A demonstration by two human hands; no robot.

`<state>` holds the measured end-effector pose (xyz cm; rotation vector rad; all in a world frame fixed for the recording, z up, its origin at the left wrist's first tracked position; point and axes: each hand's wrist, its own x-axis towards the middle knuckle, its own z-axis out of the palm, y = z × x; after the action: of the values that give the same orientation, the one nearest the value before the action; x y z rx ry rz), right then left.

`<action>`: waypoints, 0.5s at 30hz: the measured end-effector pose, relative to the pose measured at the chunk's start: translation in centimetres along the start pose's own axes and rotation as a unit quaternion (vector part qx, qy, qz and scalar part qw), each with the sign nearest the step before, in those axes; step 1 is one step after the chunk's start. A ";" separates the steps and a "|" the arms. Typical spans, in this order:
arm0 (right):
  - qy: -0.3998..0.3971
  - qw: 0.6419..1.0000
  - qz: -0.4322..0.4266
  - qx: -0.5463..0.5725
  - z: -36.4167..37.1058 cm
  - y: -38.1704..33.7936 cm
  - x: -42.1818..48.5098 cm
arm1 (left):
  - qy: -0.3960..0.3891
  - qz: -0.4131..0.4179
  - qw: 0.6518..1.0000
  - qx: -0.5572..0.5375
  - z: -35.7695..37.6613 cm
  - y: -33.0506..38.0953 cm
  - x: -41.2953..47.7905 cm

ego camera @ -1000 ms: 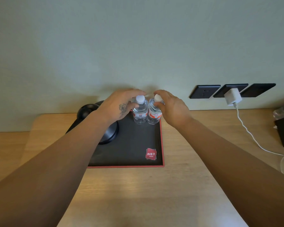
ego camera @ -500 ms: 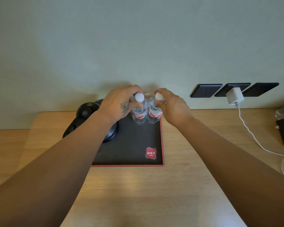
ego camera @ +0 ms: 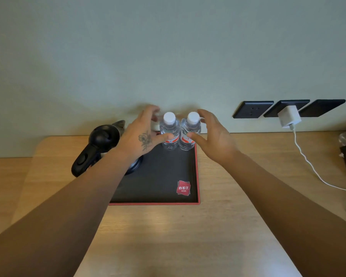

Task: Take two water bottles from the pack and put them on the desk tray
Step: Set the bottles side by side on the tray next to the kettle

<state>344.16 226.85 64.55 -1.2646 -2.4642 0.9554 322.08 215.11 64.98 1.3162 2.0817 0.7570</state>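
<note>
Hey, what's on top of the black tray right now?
Two water bottles stand upright side by side at the far right corner of the tray. A kettle sits on its left side, its base hidden by the left arm. A red logo marks the near right corner.

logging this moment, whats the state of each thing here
left bottle: upright on tray, capped
right bottle: upright, capped, touching the left one
tray: flat on desk
left hand: open beside bottle
right hand: open beside bottle
charger: plugged in
kettle: lid shut
</note>
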 end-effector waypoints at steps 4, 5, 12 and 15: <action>-0.002 0.998 0.053 -0.028 3.2 2.9 -1.8 | -0.017 -0.065 0.997 -0.025 3.4 -2.3 -0.4; -0.011 0.997 0.064 -0.037 4.2 3.4 -2.1 | -0.018 -0.078 0.996 -0.036 4.4 -2.6 -0.5; -0.029 0.990 0.108 -0.088 8.8 5.1 -1.0 | 0.017 -0.137 0.988 -0.070 9.6 -4.9 -0.1; -0.011 0.986 0.120 -0.118 9.3 4.9 -0.1 | 0.059 -0.132 0.986 -0.087 10.1 -5.3 0.2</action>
<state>343.16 224.58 54.32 -1.6676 -2.5429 0.7451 325.94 215.05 54.22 0.8989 2.1694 0.8927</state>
